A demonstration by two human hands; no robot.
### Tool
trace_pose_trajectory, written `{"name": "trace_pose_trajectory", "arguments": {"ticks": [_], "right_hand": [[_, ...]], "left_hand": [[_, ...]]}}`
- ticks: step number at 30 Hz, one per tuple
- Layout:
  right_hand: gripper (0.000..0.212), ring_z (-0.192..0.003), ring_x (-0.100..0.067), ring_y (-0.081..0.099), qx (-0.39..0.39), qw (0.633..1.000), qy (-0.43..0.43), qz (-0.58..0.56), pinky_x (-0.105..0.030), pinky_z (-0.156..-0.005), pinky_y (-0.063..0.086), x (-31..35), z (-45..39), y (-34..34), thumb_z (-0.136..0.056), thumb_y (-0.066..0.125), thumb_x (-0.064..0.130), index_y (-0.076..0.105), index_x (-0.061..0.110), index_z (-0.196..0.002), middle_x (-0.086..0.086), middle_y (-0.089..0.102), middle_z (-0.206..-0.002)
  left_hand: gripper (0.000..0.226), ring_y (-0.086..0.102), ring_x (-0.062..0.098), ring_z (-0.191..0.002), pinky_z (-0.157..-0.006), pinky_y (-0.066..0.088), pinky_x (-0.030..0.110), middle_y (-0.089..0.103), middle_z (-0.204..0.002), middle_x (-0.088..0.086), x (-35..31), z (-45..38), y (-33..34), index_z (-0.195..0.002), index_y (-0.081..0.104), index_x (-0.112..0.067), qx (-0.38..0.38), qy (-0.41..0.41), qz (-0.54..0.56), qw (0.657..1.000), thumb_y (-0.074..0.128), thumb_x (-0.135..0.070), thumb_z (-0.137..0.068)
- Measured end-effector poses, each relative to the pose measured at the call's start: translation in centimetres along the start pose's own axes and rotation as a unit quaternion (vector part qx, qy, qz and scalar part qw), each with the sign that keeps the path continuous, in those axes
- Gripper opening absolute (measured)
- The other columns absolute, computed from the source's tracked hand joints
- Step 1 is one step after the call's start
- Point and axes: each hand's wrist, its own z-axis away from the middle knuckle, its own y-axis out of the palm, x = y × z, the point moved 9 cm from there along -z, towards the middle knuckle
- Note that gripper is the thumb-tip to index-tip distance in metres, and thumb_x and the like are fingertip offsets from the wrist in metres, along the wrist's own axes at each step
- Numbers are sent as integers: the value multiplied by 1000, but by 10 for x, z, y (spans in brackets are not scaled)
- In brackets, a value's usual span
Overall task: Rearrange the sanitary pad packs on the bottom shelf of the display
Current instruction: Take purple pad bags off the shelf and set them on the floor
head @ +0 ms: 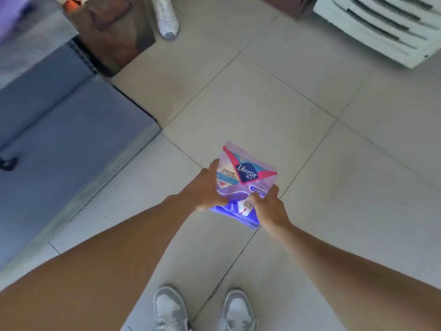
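Sanitary pad pack (245,180) is held in mid-air over the tiled floor (310,163), clear of the display; your left hand (205,189) grips its left edge with curled fingers, your right hand (269,206) pinches its lower right corner. This reads as the carry step. Next, turn left toward the grey shelf base (59,130) and lower the pack. A louvred white unit (381,25) stands at far right.

One pad pack (243,182) is in view, held by two hands, left (205,189) and right (269,209). Three shoes show: the wearer's pair (170,309) (238,311) and a third shoe (167,17). One brown box (112,37) stands on the floor.
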Motion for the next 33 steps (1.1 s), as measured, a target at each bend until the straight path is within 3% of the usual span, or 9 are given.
{"name": "trace_pose_trajectory", "arguments": {"ticks": [4, 7, 14, 16, 20, 22, 25, 28, 33], "right_hand": [[32, -72, -18, 53, -38, 999, 5, -34, -27, -55, 35, -38, -74, 3, -94, 51, 25, 34, 12, -118, -3, 53, -100], [36, -78, -25, 53, -57, 997, 0, -44, -29, -63, 36, -62, -126, 9, -94, 50, 26, 34, 8, -122, -4, 52, -100], [41, -73, -23, 57, -72, 996, 2, -44, -32, -67, 48, -110, -221, 31, -95, 49, 26, 32, 6, -127, -5, 56, -98], [42, -68, -21, 55, -68, 997, 11, -46, -29, -63, 41, -113, -233, 34, -97, 47, 26, 31, 6, -129, -5, 56, -94], [50, -99, -34, 59, -60, 997, 49, 1, -31, -73, 41, -109, -229, 28, -97, 48, 28, 29, 3, -135, -18, 57, -123], [47, -109, -35, 58, -58, 995, 63, 59, -32, -75, 41, -102, -205, 17, -95, 50, 28, 32, 2, -131, -19, 55, -126], [39, -112, -35, 56, -33, 984, 30, 174, -33, -81, 43, -72, -145, 4, -93, 49, 27, 41, 5, -124, -18, 55, -123], [37, -111, -31, 54, 30, 933, -97, 345, -31, -76, 40, -5, -72, 11, -94, 47, 27, 44, 8, -125, -13, 55, -120], [36, -114, -27, 52, 65, 789, -349, 502, -33, -75, 46, 171, 70, 38, -94, 44, 25, 45, 13, -127, -7, 53, -121]], "left_hand": [[109, 60, 20, -94, -69, 60, 42, 51, -110, 3, 4, -79, 38, -138, 19, -37, 23, 38, -76, 996, 79, -28, -47], [111, 58, 21, -94, -69, 59, 40, 48, -110, 4, 11, -133, 62, -141, 17, -34, 11, 51, -112, 992, 81, -18, -52], [121, 57, 19, -100, -54, 42, 19, 49, -117, -1, 43, -222, 110, -152, -1, -28, 13, 54, -89, 995, 78, 0, -66], [122, 54, 19, -100, -60, 45, 22, 47, -120, -1, 52, -231, 116, -153, -9, -25, 5, 39, -73, 997, 75, 4, -70], [124, 53, 27, -119, -85, 55, 39, 41, -138, 8, 56, -218, 108, -154, -7, -25, -11, 27, -53, 998, 78, 3, -68], [112, 48, 27, -124, -89, 52, 36, 32, -143, 11, 52, -188, 93, -154, -1, -22, -19, -2, -79, 997, 76, -4, -74], [72, 50, 26, -119, -87, 47, 33, 40, -139, 10, 44, -122, 59, -147, 28, -20, -12, -41, -128, 991, 64, -17, -85], [50, 51, 20, -117, -93, 48, 34, 45, -138, 1, 34, -45, 5, -137, 45, -24, -7, -63, -146, 987, 55, -22, -88], [40, 54, 18, -115, -91, 49, 34, 50, -134, -4, 18, 93, -140, -132, 50, -26, -95, -106, -159, 977, 50, -26, -92]]}}
